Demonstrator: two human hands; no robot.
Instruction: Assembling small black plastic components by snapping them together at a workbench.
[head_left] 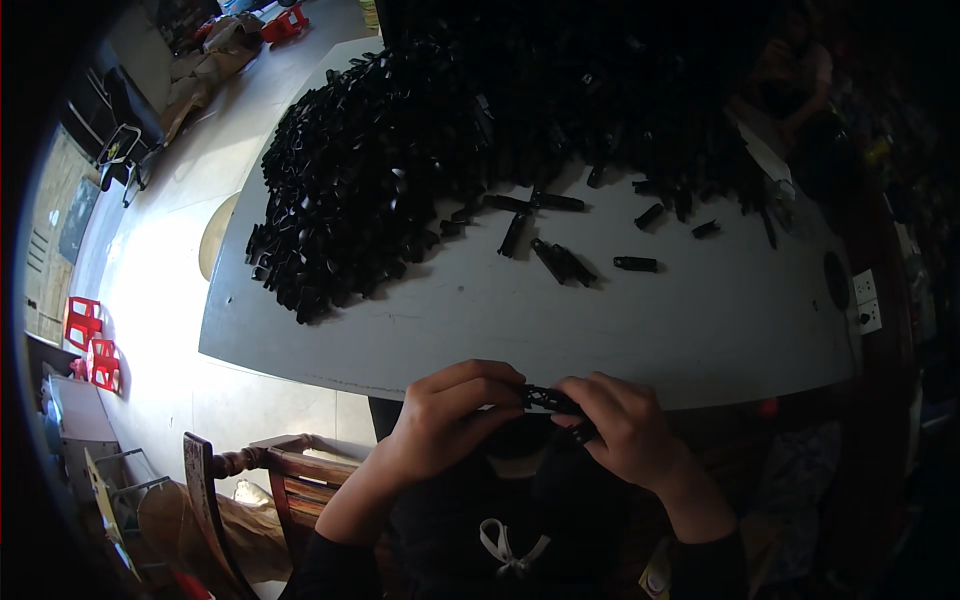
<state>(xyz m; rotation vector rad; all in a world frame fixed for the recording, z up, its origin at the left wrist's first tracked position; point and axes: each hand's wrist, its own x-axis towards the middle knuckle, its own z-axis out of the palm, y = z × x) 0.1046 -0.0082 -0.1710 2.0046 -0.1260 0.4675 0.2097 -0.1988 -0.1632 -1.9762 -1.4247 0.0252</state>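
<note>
A seated worker's two bare hands meet just off the near edge of a pale table [450, 340], a black openwork piece [546, 398] spanning the gap between them; the left hand [450, 415] closes its fingers and thumb on the piece's left end, while the right hand [622, 425] pinches the other end; a dark tip [580, 431] shows beneath the right fingers, though whether it belongs to the same piece cannot be told.

Beyond the hands, a great heap of small black parts [340, 180] covers the far side of the table, its rear lost in shadow; several loose black pieces [635, 264] lie on the bare surface in front of it, some singly, others touching; across the table at the upper right, another person [800, 75] sits in the gloom.

A white drawstring bow [512, 550] stands out on the worker's dark clothing; a wooden chair [310, 485] stands to the worker's left, with red stools [84, 322] farther off on the brightly lit floor [190, 300]; a white wall socket [867, 302] shows beyond the table's right end.
</note>
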